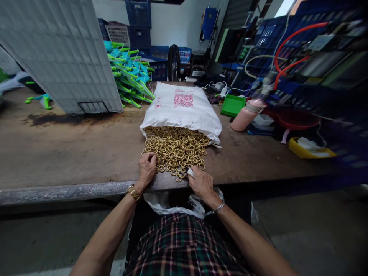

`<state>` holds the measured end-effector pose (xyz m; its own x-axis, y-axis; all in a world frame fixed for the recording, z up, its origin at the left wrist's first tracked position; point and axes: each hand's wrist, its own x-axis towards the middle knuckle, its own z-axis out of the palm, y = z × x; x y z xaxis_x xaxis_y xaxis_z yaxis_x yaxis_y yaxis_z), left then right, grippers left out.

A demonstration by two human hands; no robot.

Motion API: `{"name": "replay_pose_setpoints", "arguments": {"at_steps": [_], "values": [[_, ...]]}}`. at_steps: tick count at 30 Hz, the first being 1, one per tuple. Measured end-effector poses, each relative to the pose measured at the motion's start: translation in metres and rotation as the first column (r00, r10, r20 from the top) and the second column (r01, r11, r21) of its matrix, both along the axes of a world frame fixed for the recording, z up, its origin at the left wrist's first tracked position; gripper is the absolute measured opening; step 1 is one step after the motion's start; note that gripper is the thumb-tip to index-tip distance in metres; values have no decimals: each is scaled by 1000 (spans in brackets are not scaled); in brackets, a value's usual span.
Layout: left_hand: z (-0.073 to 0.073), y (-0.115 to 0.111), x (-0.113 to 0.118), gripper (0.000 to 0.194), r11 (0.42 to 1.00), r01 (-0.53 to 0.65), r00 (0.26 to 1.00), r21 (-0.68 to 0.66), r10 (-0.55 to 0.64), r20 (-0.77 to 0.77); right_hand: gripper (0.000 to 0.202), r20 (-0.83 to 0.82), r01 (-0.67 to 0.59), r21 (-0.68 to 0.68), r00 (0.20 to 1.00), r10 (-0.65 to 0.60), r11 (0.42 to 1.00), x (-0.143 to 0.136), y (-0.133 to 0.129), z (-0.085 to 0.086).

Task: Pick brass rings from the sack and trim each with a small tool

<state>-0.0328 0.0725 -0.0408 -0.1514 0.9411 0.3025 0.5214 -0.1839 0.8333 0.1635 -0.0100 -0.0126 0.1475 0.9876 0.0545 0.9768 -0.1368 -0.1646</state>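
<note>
A heap of brass-coloured rings [178, 151] spills from the mouth of a white woven sack [163, 107] with a red printed code, which lies on its side on the table. At the heap's left edge my left hand [147, 166] is closed, fingers curled down beside the rings; whatever they hold is hidden. My right hand [202, 181] is closed at the heap's front right corner. Something small, white with a dark tip, shows at its thumb and forefinger; I cannot tell what it is. A few rings lie loose near the table's front edge, between both hands.
A grey ribbed panel [63, 57] stands upright at left, with green and blue plastic pieces [132, 76] behind it. To the right are a pink bottle [244, 117], a green tray [232, 105], a yellow tray [312, 149] and a machine with red hoses [287, 42].
</note>
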Motion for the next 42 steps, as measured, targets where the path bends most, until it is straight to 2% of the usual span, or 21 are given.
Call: {"name": "replay_pose_setpoints", "arguments": {"at_steps": [5,8,10,12,14,16,19,23,26,30,33,35,37,40,42], "values": [[5,-3,-1,14,989,-18,998,145,27,-62,13,3,-24,-10,1000,24,1000,5,4,-4],[15,-9,-1,13,964,8,996,267,15,-85,12,-33,-23,20,999,23,1000,9,6,-7],[24,-17,4,12,956,45,997,289,-26,-69,12,-78,-19,53,997,23,998,12,7,-9],[33,-28,14,12,974,77,997,215,-81,8,13,-135,-13,94,990,25,996,15,7,-11],[40,-42,29,16,991,132,978,34,-136,161,14,-201,-12,142,979,40,990,17,7,-13],[43,-54,46,22,934,301,915,-195,-225,336,14,-266,-13,189,962,63,982,18,7,-15],[42,-65,67,26,818,466,828,-336,-269,493,15,-346,-25,239,932,109,971,18,6,-18],[39,-66,79,22,767,530,770,-362,-257,583,14,-439,-41,280,883,166,959,13,4,-17],[40,-64,77,20,786,523,760,-330,-254,598,14,-549,-13,278,819,170,960,8,3,-10],[39,-65,72,17,863,454,816,-223,-302,493,21,-753,30,189,646,126,981,1,2,2],[38,-68,70,18,864,477,825,-162,-377,421,31,-856,-31,95,507,97,995,-1,3,6],[38,-71,69,19,845,506,809,-172,-395,436,35,-884,-57,44,462,65,997,-1,4,5],[40,-73,66,21,810,532,782,-245,-360,508,36,-900,-61,12,435,37,998,-2,5,4],[42,-77,62,27,710,603,715,-365,-276,643,33,-904,-67,6,426,34,998,-3,4,6],[42,-78,59,30,655,658,646,-372,-237,725,29,-895,-94,17,442,57,995,-4,3,10]]}}
